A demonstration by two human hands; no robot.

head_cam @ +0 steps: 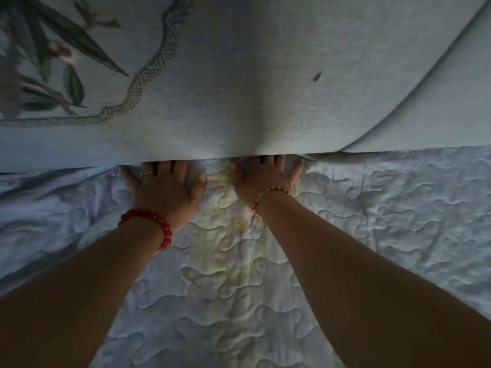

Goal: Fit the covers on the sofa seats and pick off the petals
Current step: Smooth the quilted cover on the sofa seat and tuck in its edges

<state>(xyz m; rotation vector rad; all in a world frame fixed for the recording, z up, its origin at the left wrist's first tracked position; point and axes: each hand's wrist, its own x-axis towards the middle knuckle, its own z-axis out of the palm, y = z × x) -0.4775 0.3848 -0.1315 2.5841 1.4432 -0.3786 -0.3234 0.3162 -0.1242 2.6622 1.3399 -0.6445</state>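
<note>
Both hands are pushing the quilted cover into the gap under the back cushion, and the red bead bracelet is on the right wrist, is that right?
Not quite. The head view shows the red bead bracelet on the left wrist; the right wrist wears a gold one. The rest stands: left hand and right hand push the quilted cover into the gap under the back cushion.

both hands, left hand [166,185] and right hand [265,179], lie flat on the quilted seat cover [385,208] with fingertips hidden under the back cushion [239,88]
</note>
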